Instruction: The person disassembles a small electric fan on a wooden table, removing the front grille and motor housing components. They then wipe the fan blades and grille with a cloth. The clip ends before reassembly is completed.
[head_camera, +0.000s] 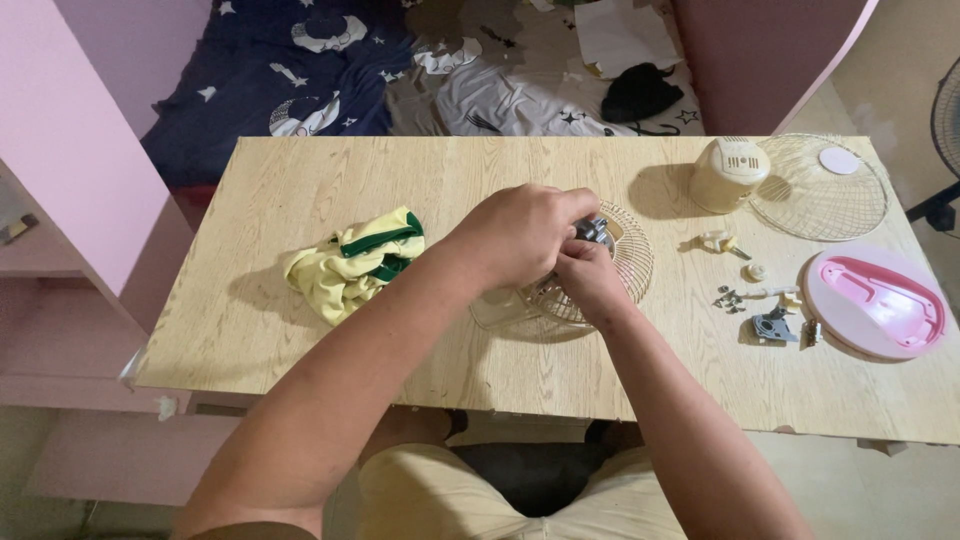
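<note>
Both forearms reach up from the bottom edge over the wooden table (300, 190), the biggest thing here. At their ends the left hand (520, 232) curls down over a small grey metal motor part (594, 231), fingers closed round it, and the right hand (588, 277) pinches it from below with fingers drawn tight. That part sits on a round wire fan grille (630, 262), which spreads out under and to the right of the fingers, with a clear plastic blade piece (497, 308) showing just below the left knuckles. The hands hide most of the motor part, so how it joins the grille I cannot tell. Far right of the fingers lies a second wire grille (820, 195), then a pink oval base (876, 303), then a cream motor housing (730, 172). Left of the fingers, well apart, a yellow and green cloth (350, 265) lies bunched. Between the fingers and the pink base are scattered small screws and fittings (760, 300)
</note>
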